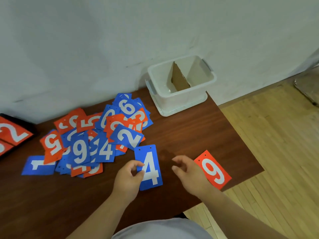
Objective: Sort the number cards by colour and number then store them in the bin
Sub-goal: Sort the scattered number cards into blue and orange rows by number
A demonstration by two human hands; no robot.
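In the pile of cards [96, 135] many cards lie one over another, so several digits are covered in part and cannot be read. At the left edge a red 2 card [12, 133] is cut off by the frame; it lies on a dark thing which I cannot identify.

The left hand [128, 176] pinches the left edge of the blue 4 card [151, 169] between thumb and fingers, so its grip is closed on this card. The card lies flat on the worktop [189, 135], just in front of the pile. The right hand [188, 173] holds nothing and its grip is loose, with the fingers softly curled. It is just beside the red 9 card [213, 169], which lies alone near the right edge of the worktop.

The cards are flat rectangles with white digits and two small holes at the top. The worktop is dark, reddish wood. The bin [181, 100] is white, cloudy plastic with grey handles and stands at the far corner, with brown cardboard dividers [179, 78] upright inside.
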